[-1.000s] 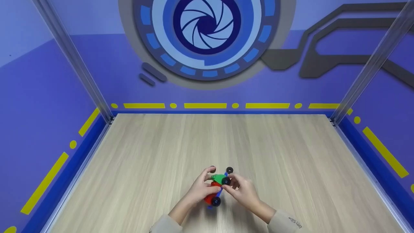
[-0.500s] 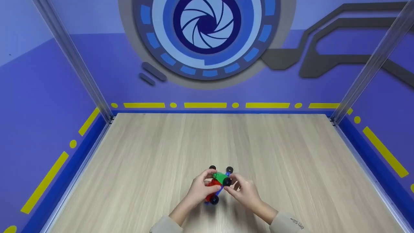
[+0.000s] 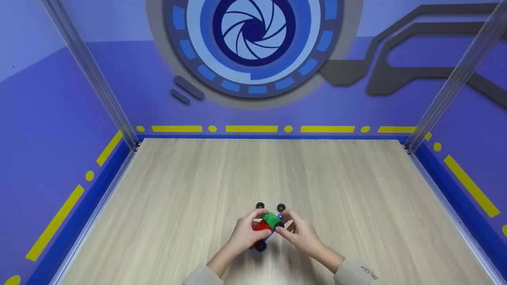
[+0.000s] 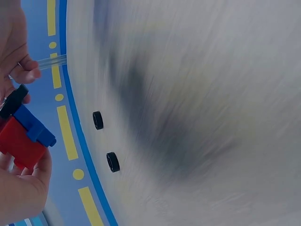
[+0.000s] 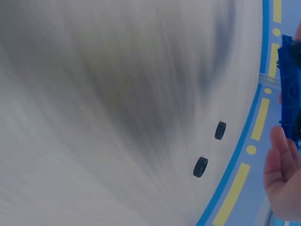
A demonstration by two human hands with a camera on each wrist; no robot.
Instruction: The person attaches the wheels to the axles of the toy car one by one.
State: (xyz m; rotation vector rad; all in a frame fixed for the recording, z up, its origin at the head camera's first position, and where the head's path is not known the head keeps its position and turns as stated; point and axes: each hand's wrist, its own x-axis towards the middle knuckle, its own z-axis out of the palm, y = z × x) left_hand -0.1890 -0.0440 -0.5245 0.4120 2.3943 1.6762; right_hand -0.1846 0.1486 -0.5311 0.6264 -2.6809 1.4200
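A toy car [image 3: 260, 227] with red and green upper parts is held above the table by my left hand [image 3: 246, 231], thumb on the near side and fingers behind. Its blue chassis [image 5: 289, 89] faces the right wrist view. At the green end, my right hand [image 3: 302, 232] pinches a black wheel [image 3: 279, 225] that sits against the car's side. Another wheel [image 3: 260, 246] is on the car's lower end. The left wrist view catches the red body [image 4: 21, 143] between the fingers, partly cut off by the frame edge.
Two loose black wheels, a left one [image 3: 260, 205] and a right one [image 3: 281, 207], rest on the wooden table [image 3: 190, 182] just beyond my hands. Blue-purple panels [image 3: 119, 71] with metal corner posts enclose the back and sides.
The car has turned a little in my hands, its green end shifting right and slightly toward me. My right hand has followed it slightly. The left loose wheel now shows more fully.
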